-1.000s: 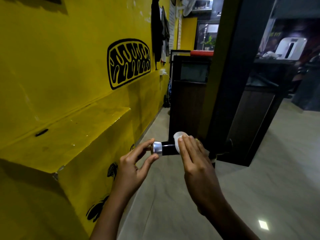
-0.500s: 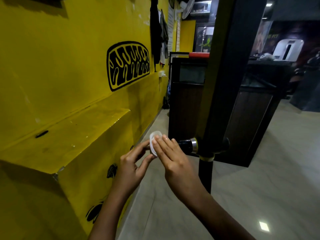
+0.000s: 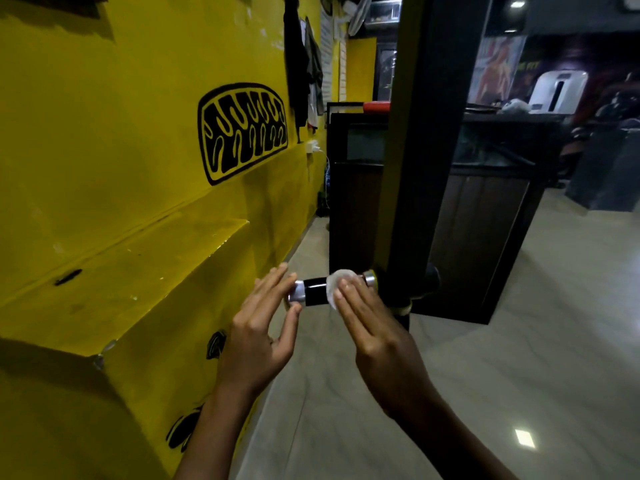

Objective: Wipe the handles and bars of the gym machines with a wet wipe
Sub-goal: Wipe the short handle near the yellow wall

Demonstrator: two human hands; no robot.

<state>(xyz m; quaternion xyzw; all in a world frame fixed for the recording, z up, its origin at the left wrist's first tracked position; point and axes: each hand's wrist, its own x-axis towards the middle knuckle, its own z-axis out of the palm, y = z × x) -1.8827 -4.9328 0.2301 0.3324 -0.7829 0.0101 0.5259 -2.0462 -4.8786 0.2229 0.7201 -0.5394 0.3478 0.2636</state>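
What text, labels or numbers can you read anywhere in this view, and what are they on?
None reads clearly.
Black emblem on the yellow wall: stylised shapes, no legible letters.
Poster at far right: lettering too blurred.
White sheets on the wall: too small.
Handle and wet wipe: no markings visible.

The short black handle bar with silver metal caps (image 3: 313, 291) sticks out leftward, low on the tall black metal upright post (image 3: 426, 168), above the pale tiled floor (image 3: 519, 341). On the bar's right half, toward the post, sits the round white wet wipe (image 3: 333, 289), under the right hand's (image 3: 374, 337) fingertips. The left hand (image 3: 258, 337) is at the bar's free left end, fingers touching the cap. Left of both hands runs the yellow painted ledge (image 3: 138, 271), jutting from the yellow painted wall (image 3: 104, 133). Behind the post stands the dark wooden cabinet (image 3: 485, 220), near that wall.
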